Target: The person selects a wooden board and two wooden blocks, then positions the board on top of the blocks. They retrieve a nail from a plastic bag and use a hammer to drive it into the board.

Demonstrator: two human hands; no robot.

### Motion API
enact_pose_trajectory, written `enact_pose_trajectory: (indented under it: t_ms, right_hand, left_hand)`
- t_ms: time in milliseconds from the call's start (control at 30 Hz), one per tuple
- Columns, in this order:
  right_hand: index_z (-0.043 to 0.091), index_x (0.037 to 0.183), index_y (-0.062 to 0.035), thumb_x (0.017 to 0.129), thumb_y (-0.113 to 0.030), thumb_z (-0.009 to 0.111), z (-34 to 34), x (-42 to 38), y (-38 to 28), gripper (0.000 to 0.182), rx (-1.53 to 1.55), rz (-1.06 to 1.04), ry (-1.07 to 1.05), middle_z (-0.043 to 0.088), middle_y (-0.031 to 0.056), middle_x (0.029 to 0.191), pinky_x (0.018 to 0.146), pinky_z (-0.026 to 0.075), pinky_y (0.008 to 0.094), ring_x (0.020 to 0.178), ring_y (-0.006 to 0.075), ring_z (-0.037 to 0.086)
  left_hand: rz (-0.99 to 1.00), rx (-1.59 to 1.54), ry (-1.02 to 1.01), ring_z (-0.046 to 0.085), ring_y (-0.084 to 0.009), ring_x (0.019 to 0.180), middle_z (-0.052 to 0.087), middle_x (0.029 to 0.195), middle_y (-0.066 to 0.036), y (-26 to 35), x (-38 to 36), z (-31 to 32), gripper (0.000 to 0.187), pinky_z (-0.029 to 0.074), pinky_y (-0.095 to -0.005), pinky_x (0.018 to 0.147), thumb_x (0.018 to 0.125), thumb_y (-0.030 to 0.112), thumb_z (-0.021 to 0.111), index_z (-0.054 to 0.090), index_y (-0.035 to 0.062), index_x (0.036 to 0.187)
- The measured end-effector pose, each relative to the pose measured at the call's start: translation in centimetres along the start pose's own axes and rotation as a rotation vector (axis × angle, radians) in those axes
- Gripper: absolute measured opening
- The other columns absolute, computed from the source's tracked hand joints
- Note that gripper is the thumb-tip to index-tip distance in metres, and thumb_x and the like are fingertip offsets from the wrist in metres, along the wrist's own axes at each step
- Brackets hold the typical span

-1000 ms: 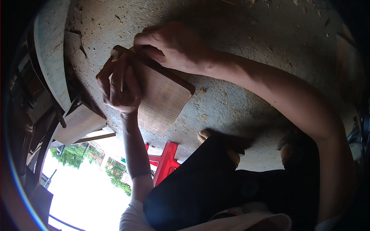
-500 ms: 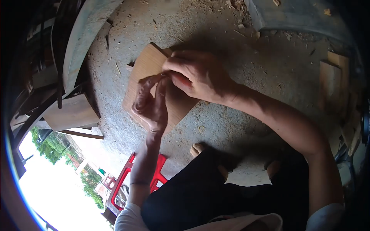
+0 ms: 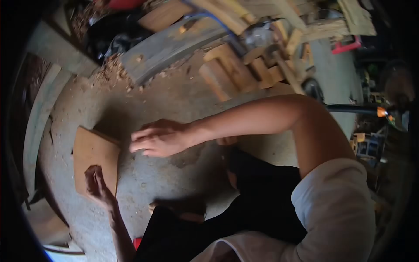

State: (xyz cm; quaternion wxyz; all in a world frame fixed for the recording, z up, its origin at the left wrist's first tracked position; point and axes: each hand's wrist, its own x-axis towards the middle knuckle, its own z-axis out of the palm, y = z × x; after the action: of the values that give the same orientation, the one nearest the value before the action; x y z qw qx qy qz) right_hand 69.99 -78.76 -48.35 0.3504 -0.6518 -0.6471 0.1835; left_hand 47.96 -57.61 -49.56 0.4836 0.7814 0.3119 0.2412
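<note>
My left hand (image 3: 99, 187) is over the lower part of a curved, light-brown wooden panel (image 3: 94, 150). Its fingers are bent and pinched together; whatever is between them is too small to make out. To the right of the panel, my right hand (image 3: 161, 137) hangs above the concrete floor, palm down. Its fingers reach loosely forward, slightly bent, and nothing shows in them. The panel is raised a little off the floor and casts a shadow; what holds it up is hidden.
A pile of wood offcuts (image 3: 231, 72) lies beyond my right arm. Behind it rests a long grey board (image 3: 174, 48) amid wood shavings. A curved plank (image 3: 41, 126) stands along the left. A black-and-orange rod (image 3: 358, 109) juts in at right.
My hands have come apart from their pinch together over the panel; the right one is off to its right. The view has turned rightward, bringing the wood pile into sight.
</note>
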Motion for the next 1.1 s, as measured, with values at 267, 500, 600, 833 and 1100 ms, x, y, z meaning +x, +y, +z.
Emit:
enact_pose_trajectory:
  t_ms: [267,500,600,833,1100]
  right_hand:
    - [0.065,0.106,-0.0051,0.084,-0.005,0.065,-16.7,-24.7,6.6,0.023,-0.68,0.685,0.503,0.064,0.0152,0.092,0.081,0.048,0.0424,0.091,0.033,0.062]
    - [0.068,0.124,-0.0147,0.091,-0.025,0.063,-25.9,-38.0,20.5,0.035,-0.932,1.06,0.362,0.065,0.0138,0.126,0.104,0.042,0.0408,0.12,0.0328,0.058]
    - [0.063,0.131,-0.0194,0.088,-0.063,0.059,-26.8,-41.3,26.5,0.061,-1.13,1.042,0.2,0.064,0.0152,0.128,0.09,0.052,0.0465,0.108,0.037,0.065]
    - [0.045,0.146,-0.0076,0.096,-0.037,0.06,-26.3,-33.8,19.9,0.059,-0.885,1.664,-0.023,0.049,0.016,0.147,0.105,0.042,0.0481,0.131,0.0335,0.05]
    - [0.049,0.137,0.004,0.104,-0.024,0.052,-21.8,-25.9,9.6,0.043,-0.706,0.794,0.486,0.055,0.0188,0.137,0.104,0.041,0.0418,0.123,0.0334,0.055]
  left_hand:
    - [-0.059,-0.081,0.009,0.058,-0.0102,0.082,0.065,0.09,-0.004,-1.1,-2.1,-1.0,0.01,0.047,-0.0242,0.078,0.096,0.009,0.064,0.064,-0.0007,0.097]
    - [-0.185,0.083,-0.003,0.064,-0.0126,0.087,0.07,0.092,-0.007,-0.9,-1.8,-1.9,0.014,0.052,-0.0281,0.082,0.094,0.01,0.067,0.069,-0.0033,0.097]
    - [-0.218,0.123,0.112,0.066,-0.0104,0.085,0.072,0.09,-0.006,0.5,0.3,-1.5,0.016,0.053,-0.0265,0.082,0.092,0.012,0.07,0.07,-0.0027,0.098]
    - [-0.098,-0.013,0.246,0.065,-0.0088,0.086,0.073,0.091,-0.002,-1.9,5.3,-0.8,0.013,0.052,-0.027,0.082,0.092,0.012,0.07,0.072,0.0011,0.098]
    - [0.14,0.394,0.169,0.068,-0.0181,0.087,0.074,0.093,-0.006,-4.3,9.7,0.0,0.009,0.046,-0.0319,0.091,0.088,0.007,0.07,0.072,0.0052,0.096]
